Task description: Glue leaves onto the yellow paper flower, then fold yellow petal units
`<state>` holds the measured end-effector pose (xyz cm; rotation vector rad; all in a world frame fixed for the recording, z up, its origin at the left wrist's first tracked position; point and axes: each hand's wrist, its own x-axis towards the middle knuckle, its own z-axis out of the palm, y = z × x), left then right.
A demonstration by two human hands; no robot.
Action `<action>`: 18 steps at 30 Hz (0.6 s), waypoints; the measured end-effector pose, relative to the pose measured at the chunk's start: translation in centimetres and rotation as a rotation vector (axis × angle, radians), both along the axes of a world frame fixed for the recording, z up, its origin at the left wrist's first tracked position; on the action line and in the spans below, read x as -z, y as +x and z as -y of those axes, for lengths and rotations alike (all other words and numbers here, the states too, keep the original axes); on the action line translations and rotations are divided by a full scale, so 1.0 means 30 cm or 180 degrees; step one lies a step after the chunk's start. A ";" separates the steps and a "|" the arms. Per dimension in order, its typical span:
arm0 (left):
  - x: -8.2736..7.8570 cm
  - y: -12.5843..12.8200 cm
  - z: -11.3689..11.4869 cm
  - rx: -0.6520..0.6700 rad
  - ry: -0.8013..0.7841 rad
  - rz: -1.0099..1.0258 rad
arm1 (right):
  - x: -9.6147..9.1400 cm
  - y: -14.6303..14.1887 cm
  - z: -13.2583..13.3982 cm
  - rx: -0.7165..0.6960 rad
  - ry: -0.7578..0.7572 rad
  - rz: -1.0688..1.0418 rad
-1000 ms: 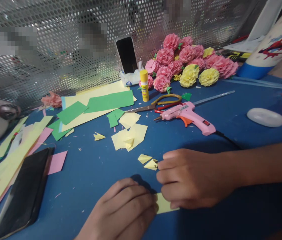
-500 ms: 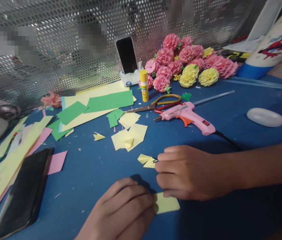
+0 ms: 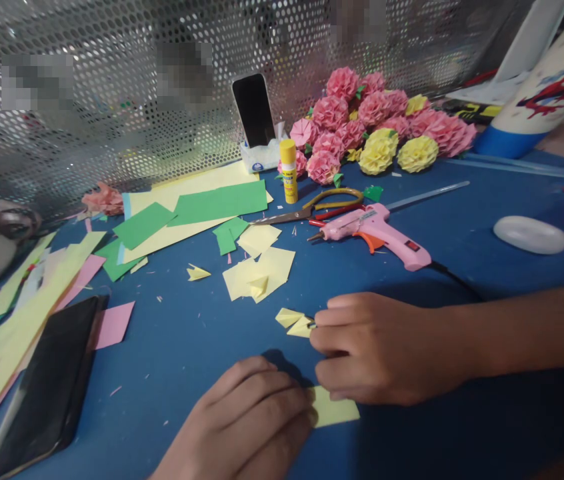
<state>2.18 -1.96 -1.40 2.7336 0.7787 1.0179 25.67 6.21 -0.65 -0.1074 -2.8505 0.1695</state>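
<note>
A small yellow paper piece (image 3: pixel 335 410) lies flat on the blue table (image 3: pixel 187 347) near the front edge. My left hand (image 3: pixel 247 417), fingers curled, presses on its left end. My right hand (image 3: pixel 387 350), fingers bent, pinches its upper right edge. Two small folded yellow petals (image 3: pixel 295 321) lie just beyond my right fingertips. Further back rests a stack of yellow paper squares (image 3: pixel 262 267) with one folded piece on top.
A pink glue gun (image 3: pixel 377 233), scissors (image 3: pixel 312 207) and a glue stick (image 3: pixel 289 171) lie mid-table. Pink and yellow paper flowers (image 3: pixel 372 127) are heaped at the back beside a propped phone (image 3: pixel 253 110). Green and yellow sheets (image 3: pixel 197 203) and a black case (image 3: pixel 52 387) sit left. A white oval object (image 3: pixel 531 235) lies right.
My right hand lifted slightly off the yellow piece, uncovering more of it, then settled on its upper right edge. My left hand stayed put.
</note>
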 end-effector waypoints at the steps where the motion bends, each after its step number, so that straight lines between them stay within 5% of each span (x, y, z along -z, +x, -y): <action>1: -0.001 0.000 0.001 -0.0002 -0.0018 0.0001 | 0.000 0.000 -0.001 -0.0013 0.0009 0.0004; 18: 0.022 0.001 0.012 -0.0139 0.0487 -0.0537 | 0.008 -0.003 0.000 -0.0024 0.0037 -0.0027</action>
